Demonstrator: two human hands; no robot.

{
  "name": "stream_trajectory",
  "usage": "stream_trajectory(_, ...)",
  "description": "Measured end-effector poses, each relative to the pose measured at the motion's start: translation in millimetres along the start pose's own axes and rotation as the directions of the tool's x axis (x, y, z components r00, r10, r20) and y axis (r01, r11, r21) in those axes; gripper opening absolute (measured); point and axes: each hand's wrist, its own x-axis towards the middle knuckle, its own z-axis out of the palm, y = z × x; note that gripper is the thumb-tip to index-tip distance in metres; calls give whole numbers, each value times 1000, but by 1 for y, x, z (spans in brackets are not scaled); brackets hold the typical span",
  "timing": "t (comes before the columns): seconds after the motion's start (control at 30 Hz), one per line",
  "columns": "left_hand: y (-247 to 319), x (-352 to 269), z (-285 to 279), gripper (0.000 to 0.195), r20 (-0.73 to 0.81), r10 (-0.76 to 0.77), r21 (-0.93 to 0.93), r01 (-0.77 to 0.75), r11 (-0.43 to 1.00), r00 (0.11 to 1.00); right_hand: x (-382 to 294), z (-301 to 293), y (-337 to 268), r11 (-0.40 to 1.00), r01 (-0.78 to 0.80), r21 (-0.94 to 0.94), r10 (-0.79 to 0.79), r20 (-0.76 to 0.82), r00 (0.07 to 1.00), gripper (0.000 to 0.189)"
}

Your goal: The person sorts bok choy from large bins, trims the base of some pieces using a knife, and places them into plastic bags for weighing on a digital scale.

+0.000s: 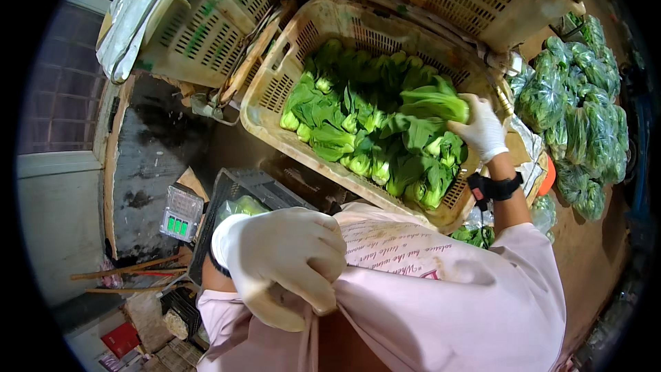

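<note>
My right hand (483, 126), in a white glove, grips a head of bok choy (439, 103) by its pale stem end. The leaves point left and are slightly blurred. Beneath it, a pale plastic crate (310, 152) with slotted walls holds many more heads of bok choy (330, 142), laid in rough rows. Close to the camera, my left hand (289, 263), gloved too, pinches the front of my pink shirt (454, 310) near the collar. Folds in the cloth run to its fingertips, and part of the pinch is hidden.
More slotted crates (201, 36) stand behind and to the left. Bagged greens (583, 108) are piled on the floor at right. A digital scale (182, 212) with a lit display sits left, beside a dark crate (258, 186) containing a bag of greens (242, 206).
</note>
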Motion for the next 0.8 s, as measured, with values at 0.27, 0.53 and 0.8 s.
stream_trajectory(0.27,-113,-56,38,95,-730,-454,510,850,134,510,-7,26,-157,895,263,361,-383,317,868,65)
stream_trajectory(0.53,-154,-136,105,55,-833,-538,-551,275,788,-127,81,181,-40,876,-280,393,390,-236,890,74)
stream_trajectory(0.8,-159,-152,138,51,-806,-565,-519,-249,817,-173,73,232,11,643,-756,124,716,253,650,82)
